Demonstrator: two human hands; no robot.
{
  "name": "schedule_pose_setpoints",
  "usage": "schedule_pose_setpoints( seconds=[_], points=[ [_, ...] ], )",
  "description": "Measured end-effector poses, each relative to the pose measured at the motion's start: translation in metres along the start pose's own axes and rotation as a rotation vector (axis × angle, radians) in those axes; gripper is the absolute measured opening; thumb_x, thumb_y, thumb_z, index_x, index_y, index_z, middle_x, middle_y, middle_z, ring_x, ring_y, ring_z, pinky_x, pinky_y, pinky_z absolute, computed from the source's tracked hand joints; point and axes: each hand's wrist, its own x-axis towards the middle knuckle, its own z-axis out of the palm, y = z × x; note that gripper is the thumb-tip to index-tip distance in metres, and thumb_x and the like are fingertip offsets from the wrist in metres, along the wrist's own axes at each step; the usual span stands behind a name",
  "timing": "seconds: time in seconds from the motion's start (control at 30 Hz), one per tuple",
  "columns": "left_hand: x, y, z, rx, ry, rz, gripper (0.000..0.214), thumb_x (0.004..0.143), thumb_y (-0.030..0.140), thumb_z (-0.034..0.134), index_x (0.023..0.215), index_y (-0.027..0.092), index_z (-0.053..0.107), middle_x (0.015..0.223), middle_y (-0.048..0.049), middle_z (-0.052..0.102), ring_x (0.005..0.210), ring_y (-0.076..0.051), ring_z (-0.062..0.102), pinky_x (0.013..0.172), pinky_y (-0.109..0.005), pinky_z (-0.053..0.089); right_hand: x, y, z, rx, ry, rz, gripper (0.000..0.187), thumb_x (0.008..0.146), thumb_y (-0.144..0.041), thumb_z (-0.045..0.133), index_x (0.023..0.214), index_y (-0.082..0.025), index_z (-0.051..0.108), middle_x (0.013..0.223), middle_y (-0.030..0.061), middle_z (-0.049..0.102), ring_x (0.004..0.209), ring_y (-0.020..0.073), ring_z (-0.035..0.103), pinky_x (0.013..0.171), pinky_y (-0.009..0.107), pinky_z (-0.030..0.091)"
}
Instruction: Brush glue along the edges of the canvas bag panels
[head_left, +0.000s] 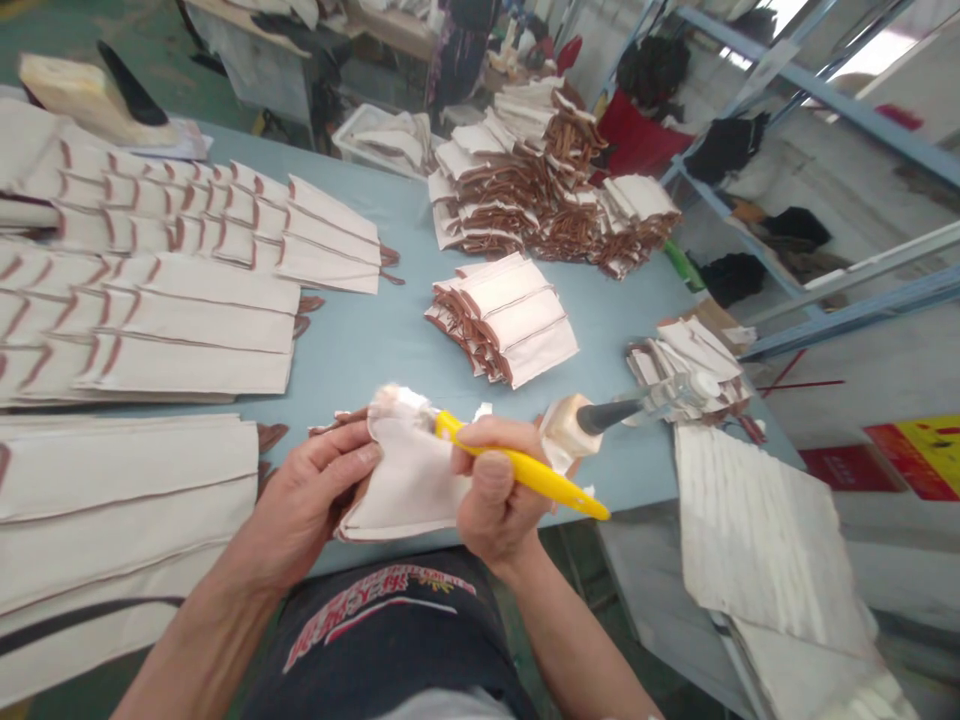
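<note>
My left hand rests with its fingers curled on a cream fabric-lined piece near the table's front edge, holding it down. My right hand is closed around a yellow-handled brush, its bristle end over the top of the same piece. The piece has brown leather edges showing at its left.
Rows of overlapped cream pieces cover the left of the blue table. A small stack lies in the middle, bigger piles at the back. A glue bottle with brush stands right, near more pieces and white sheets.
</note>
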Motion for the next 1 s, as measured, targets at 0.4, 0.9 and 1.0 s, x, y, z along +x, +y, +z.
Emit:
schedule_pose_setpoints(
  seconds=[0.4, 0.9, 1.0],
  points=[
    [-0.008, -0.010, -0.025, 0.453, -0.059, 0.301, 0.024, 0.087, 0.044, 0.078, 0.093, 0.021, 0.084, 0.057, 0.0044, 0.056, 0.057, -0.017, 0.060, 0.051, -0.022, 0.045, 0.000, 0.016, -0.020, -0.127, 0.005, 0.140, 0.030, 0.118, -0.046, 0.051, 0.114, -0.024, 0.071, 0.079, -0.0017, 0.074, 0.070, 0.0145, 0.073, 0.069, 0.029, 0.060],
    [-0.010, -0.038, -0.027, 1.061, -0.079, 1.323, 0.026, 0.096, 0.000, 0.055, 0.089, 0.026, 0.057, 0.073, 0.0067, 0.074, 0.063, -0.012, 0.073, 0.067, -0.023, 0.053, -0.018, -0.034, -0.036, 0.029, -0.067, 0.493, 0.028, 0.110, -0.034, 0.060, 0.089, -0.023, 0.075, 0.058, -0.0100, 0.047, 0.043, 0.0075, 0.037, 0.061, 0.026, 0.053],
    [-0.010, -0.036, -0.025, 1.027, -0.044, 1.330, 0.026, 0.093, 0.001, 0.057, 0.088, 0.026, 0.060, 0.070, 0.0056, 0.074, 0.062, -0.013, 0.073, 0.064, -0.025, 0.052, -0.024, -0.039, -0.036, 0.053, -0.134, 0.505, 0.029, 0.111, -0.036, 0.058, 0.092, -0.022, 0.076, 0.061, -0.0073, 0.052, 0.043, 0.0086, 0.039, 0.051, 0.025, 0.046]
  ],
)
